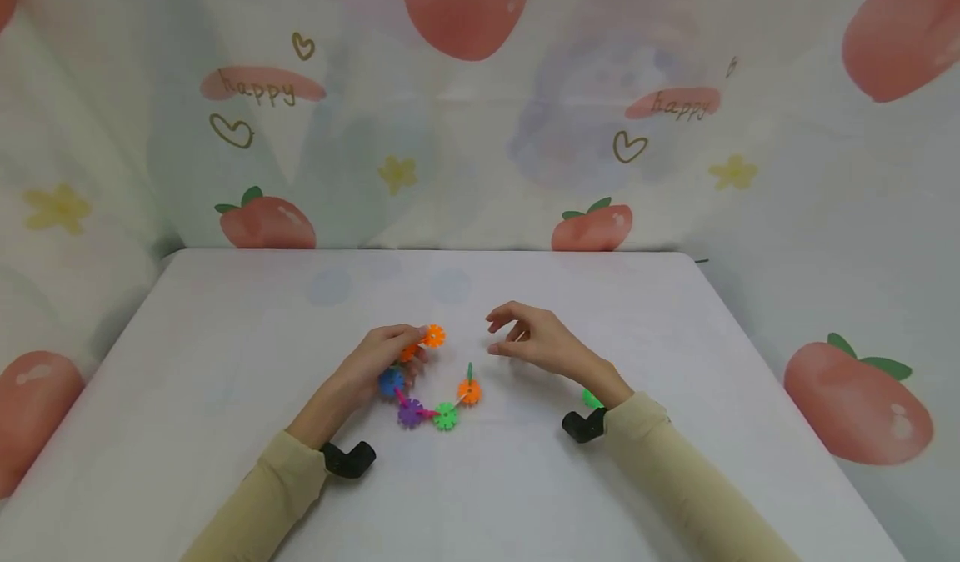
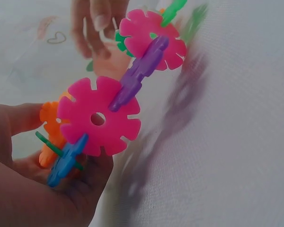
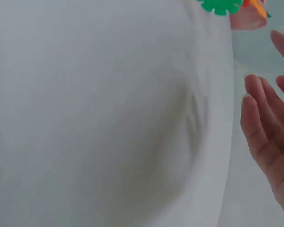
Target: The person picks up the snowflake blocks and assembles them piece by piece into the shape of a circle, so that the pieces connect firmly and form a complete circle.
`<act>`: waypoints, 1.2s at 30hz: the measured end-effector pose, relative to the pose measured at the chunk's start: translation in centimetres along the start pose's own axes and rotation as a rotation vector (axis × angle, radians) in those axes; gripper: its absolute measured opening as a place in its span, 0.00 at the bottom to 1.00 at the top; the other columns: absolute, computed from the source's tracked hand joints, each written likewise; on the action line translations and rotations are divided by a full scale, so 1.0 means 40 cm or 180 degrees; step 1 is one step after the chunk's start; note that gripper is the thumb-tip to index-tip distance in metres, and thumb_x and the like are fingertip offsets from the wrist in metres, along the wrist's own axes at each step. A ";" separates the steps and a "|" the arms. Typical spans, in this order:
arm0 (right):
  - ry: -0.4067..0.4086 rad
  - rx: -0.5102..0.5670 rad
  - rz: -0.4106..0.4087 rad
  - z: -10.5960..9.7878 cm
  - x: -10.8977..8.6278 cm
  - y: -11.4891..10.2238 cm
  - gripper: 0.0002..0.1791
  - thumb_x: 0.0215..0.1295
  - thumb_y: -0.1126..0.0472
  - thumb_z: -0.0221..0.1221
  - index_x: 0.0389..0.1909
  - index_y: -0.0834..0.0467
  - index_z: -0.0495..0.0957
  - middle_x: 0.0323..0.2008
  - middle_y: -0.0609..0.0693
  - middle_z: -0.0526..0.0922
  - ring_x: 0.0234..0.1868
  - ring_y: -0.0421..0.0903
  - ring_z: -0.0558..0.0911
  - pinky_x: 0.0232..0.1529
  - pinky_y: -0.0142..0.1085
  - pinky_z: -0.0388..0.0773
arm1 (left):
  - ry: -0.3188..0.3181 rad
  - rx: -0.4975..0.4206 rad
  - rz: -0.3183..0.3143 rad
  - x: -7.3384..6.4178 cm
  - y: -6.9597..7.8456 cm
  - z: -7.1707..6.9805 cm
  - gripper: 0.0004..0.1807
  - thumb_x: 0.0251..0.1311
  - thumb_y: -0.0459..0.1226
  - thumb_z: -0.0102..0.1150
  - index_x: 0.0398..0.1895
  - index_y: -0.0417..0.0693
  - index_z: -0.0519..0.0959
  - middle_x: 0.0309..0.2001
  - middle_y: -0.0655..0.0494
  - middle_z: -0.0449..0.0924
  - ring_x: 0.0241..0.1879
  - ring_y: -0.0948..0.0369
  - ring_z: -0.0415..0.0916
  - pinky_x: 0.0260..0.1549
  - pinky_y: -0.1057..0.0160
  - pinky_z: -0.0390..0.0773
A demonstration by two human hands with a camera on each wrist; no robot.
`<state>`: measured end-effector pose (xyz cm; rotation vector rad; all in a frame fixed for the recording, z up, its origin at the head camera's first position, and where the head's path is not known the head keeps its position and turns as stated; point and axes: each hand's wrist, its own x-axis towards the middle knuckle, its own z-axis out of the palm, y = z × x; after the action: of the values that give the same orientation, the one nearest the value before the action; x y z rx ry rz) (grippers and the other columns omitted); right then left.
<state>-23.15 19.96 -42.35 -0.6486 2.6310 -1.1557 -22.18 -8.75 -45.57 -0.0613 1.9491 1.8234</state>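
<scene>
A curved chain of slotted plastic snowflake discs hangs from my left hand [image 1: 384, 353], whose thumb and fingers grip it near an orange disc [image 2: 51, 118]. From there the chain runs through a blue disc [image 1: 391, 382], a purple disc [image 1: 410, 413] and a light green disc [image 1: 446, 415]. Its far end has another orange disc [image 1: 469, 392] with a green disc [image 1: 470, 370] seen edge-on. Pink discs [image 2: 98, 124] join in between, clear in the left wrist view. My right hand [image 1: 543, 341] is to the right of the chain, fingers loosely bent, holding nothing.
A loose light green disc [image 1: 591, 398] lies on the white table [image 1: 225, 337], partly hidden by the right wrist. Black wrist-camera mounts [image 1: 349, 459] sit at both cuffs. A patterned curtain [image 1: 480, 128] stands behind the table's back edge.
</scene>
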 end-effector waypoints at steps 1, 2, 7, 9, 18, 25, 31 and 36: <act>0.0023 -0.0031 0.0015 -0.009 -0.011 0.007 0.25 0.64 0.54 0.71 0.60 0.57 0.79 0.51 0.54 0.86 0.39 0.43 0.84 0.41 0.38 0.83 | -0.0002 0.0007 0.0007 0.000 -0.001 -0.001 0.21 0.74 0.50 0.57 0.51 0.40 0.81 0.35 0.52 0.82 0.24 0.59 0.74 0.27 0.65 0.80; 0.0049 -0.0065 0.0029 -0.019 -0.022 0.014 0.23 0.64 0.55 0.70 0.58 0.57 0.80 0.50 0.53 0.87 0.40 0.43 0.84 0.41 0.37 0.82 | -0.0001 0.0008 0.0012 0.000 -0.002 -0.001 0.21 0.74 0.49 0.57 0.51 0.40 0.81 0.35 0.52 0.82 0.25 0.59 0.74 0.27 0.66 0.80; 0.0147 -0.0263 0.0138 -0.061 -0.077 0.051 0.16 0.65 0.57 0.69 0.51 0.56 0.84 0.43 0.47 0.87 0.39 0.43 0.83 0.40 0.35 0.80 | 0.0019 0.0056 -0.0007 0.002 -0.007 -0.002 0.20 0.75 0.48 0.55 0.51 0.39 0.81 0.36 0.51 0.82 0.25 0.60 0.74 0.28 0.67 0.81; 0.0133 -0.0355 0.0181 -0.078 -0.098 0.067 0.12 0.66 0.58 0.69 0.48 0.56 0.85 0.41 0.45 0.87 0.38 0.42 0.82 0.39 0.33 0.79 | 0.0022 0.0079 -0.0017 0.003 -0.009 -0.004 0.19 0.75 0.47 0.55 0.51 0.39 0.81 0.36 0.51 0.82 0.25 0.60 0.74 0.29 0.67 0.81; -0.0100 -0.0640 0.0460 -0.136 -0.199 0.119 0.08 0.64 0.59 0.70 0.41 0.55 0.85 0.31 0.44 0.82 0.29 0.40 0.75 0.31 0.30 0.73 | -0.0064 0.0186 0.0055 0.002 0.004 -0.011 0.19 0.76 0.46 0.55 0.55 0.40 0.81 0.38 0.51 0.82 0.27 0.59 0.75 0.30 0.66 0.81; -0.0330 -0.0606 0.0699 -0.148 -0.233 0.123 0.12 0.58 0.58 0.73 0.38 0.56 0.82 0.30 0.45 0.81 0.28 0.42 0.78 0.30 0.32 0.77 | -0.0127 0.0164 0.0046 0.007 0.004 -0.027 0.19 0.75 0.46 0.56 0.54 0.39 0.81 0.37 0.50 0.82 0.27 0.59 0.76 0.30 0.65 0.82; -0.0412 -0.0764 0.0548 -0.133 -0.240 0.120 0.14 0.54 0.59 0.76 0.33 0.56 0.80 0.30 0.42 0.80 0.33 0.39 0.76 0.38 0.31 0.76 | -0.0084 0.0054 0.0047 0.006 0.004 -0.025 0.19 0.74 0.46 0.57 0.55 0.40 0.80 0.37 0.51 0.81 0.26 0.59 0.75 0.29 0.65 0.82; -0.0292 -0.0450 0.0511 -0.112 -0.220 0.125 0.13 0.57 0.62 0.74 0.35 0.57 0.77 0.28 0.45 0.80 0.28 0.39 0.78 0.33 0.30 0.77 | -0.0113 -0.0045 0.0095 0.008 0.000 -0.024 0.19 0.75 0.45 0.57 0.55 0.39 0.79 0.36 0.51 0.80 0.26 0.60 0.75 0.28 0.66 0.82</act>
<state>-18.50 29.98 -42.97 -0.4908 2.6480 -0.8809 -22.76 -9.56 -45.68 -0.0043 1.9227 1.8451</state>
